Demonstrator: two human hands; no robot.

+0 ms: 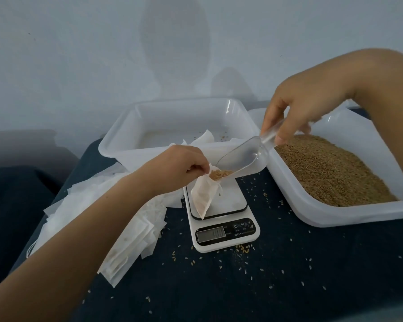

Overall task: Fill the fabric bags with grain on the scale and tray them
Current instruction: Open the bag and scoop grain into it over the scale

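We are mid-fill: our left hand pinches the bag open over the scale, our right hand grips the scoop (grain at its lip); next, tip slowly.

White fabric bag, clear scoop, golden-brown grain, white scale, dark-blue cloth.
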